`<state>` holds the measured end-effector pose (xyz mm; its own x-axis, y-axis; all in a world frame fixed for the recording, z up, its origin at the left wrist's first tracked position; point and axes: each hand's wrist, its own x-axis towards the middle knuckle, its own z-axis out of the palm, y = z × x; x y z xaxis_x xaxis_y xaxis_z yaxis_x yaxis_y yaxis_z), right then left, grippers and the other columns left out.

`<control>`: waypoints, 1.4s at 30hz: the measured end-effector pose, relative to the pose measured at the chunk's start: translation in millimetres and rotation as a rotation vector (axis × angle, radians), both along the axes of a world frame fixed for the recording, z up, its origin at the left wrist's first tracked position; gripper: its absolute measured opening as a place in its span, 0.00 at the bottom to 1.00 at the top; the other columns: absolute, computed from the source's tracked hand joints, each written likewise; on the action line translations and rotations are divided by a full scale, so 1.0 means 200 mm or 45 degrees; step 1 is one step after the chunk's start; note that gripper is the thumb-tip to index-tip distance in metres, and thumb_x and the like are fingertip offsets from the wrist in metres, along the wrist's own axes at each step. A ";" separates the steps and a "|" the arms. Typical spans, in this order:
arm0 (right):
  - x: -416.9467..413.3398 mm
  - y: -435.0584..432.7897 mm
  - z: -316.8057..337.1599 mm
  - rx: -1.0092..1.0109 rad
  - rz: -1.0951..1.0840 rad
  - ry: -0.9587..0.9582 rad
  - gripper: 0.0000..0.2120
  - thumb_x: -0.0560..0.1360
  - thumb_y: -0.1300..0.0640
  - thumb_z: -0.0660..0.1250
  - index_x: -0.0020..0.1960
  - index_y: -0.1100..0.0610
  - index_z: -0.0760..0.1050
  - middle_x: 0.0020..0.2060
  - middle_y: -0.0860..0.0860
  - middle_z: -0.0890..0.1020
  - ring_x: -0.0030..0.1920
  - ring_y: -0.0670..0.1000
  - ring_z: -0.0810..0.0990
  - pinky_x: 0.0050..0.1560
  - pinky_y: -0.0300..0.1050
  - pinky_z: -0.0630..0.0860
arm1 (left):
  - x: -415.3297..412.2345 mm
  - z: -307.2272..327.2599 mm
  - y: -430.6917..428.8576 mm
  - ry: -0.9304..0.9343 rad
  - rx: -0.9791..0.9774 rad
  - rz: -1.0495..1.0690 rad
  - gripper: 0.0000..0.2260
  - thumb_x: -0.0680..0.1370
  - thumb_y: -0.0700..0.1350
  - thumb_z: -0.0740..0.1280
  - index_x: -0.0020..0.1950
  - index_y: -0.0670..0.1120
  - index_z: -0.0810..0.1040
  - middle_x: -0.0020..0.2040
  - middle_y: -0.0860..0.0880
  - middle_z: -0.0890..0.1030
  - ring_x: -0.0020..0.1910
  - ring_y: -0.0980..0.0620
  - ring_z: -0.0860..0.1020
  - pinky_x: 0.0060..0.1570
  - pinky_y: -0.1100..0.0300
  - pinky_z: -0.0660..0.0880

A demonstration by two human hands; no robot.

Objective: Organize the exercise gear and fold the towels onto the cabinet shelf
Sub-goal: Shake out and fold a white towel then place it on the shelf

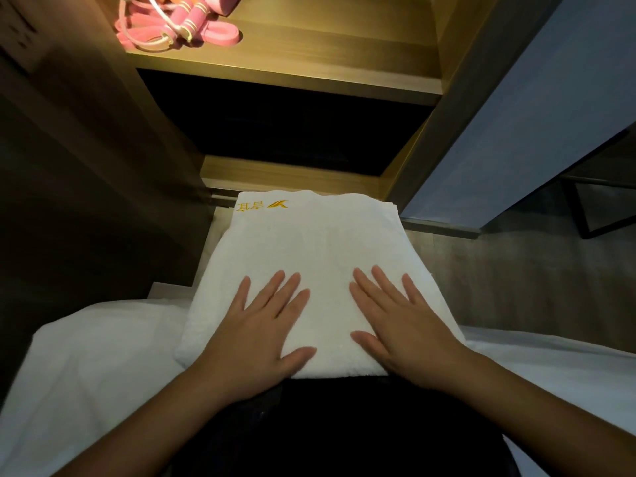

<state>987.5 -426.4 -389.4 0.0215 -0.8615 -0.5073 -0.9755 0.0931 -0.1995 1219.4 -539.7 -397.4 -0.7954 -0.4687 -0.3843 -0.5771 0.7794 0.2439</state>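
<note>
In the head view, the folded white towel (309,270) is lying flat just in front of the person. Its near edge is resting over dark clothing (344,425), and its far edge, bearing gold embroidery (262,205), is pointing toward the cabinet. The left hand (261,325) and the right hand (402,321) are both pressing on the towel's near half, palms flat, fingers straight and spread, closing on nothing. The towel is looking thick, soft and light, so it is likely to sag and come unfolded if lifted by one corner. Sliding both hands under its left and right edges is probably the safest hold. Beyond and above the towel, the lit cabinet shelf (309,56) is showing bare wood straight ahead, with a pink jump rope and bands (172,25) heaped far to the towel's left. More white cloth (86,373) is lying spread to the towel's left, and a grey-blue panel (516,132) is standing to its right. A lower shelf lip (292,173) is sitting between the towel and that shelf.
</note>
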 end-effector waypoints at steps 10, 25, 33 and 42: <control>0.07 -0.01 0.01 -0.028 0.246 -0.040 0.44 0.75 0.30 0.55 0.79 0.47 0.37 0.79 0.45 0.38 0.78 0.49 0.37 0.68 0.48 0.24 | -0.03 0.00 0.05 0.062 -0.055 -0.199 0.37 0.79 0.62 0.59 0.80 0.52 0.43 0.80 0.52 0.42 0.79 0.53 0.43 0.67 0.58 0.25; 0.00 -0.04 0.21 0.006 0.219 -0.183 0.26 0.79 0.40 0.59 0.75 0.43 0.64 0.72 0.42 0.70 0.69 0.46 0.71 0.69 0.46 0.67 | 0.06 0.17 0.00 0.348 0.181 -0.146 0.25 0.76 0.60 0.67 0.72 0.53 0.73 0.69 0.56 0.75 0.66 0.58 0.75 0.65 0.65 0.67; -0.02 -0.25 0.00 -0.054 -0.096 -0.076 0.32 0.80 0.34 0.45 0.79 0.49 0.51 0.80 0.49 0.43 0.79 0.53 0.39 0.76 0.59 0.39 | -0.16 0.00 -0.12 0.059 0.019 0.276 0.27 0.82 0.59 0.51 0.79 0.52 0.53 0.81 0.49 0.45 0.79 0.48 0.42 0.76 0.44 0.44; -0.10 -0.27 -0.13 0.064 -0.578 0.113 0.38 0.79 0.34 0.42 0.79 0.55 0.36 0.79 0.55 0.37 0.78 0.60 0.37 0.77 0.59 0.41 | -0.14 -0.04 -0.22 -0.259 0.032 0.711 0.36 0.81 0.65 0.46 0.80 0.45 0.40 0.80 0.39 0.41 0.79 0.39 0.42 0.76 0.44 0.44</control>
<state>968.5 -479.6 -415.9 -0.3973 -0.7482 -0.5314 -0.8469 0.5219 -0.1017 1191.0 -582.7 -406.2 -0.3406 -0.7835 -0.5196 -0.9351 0.3400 0.1002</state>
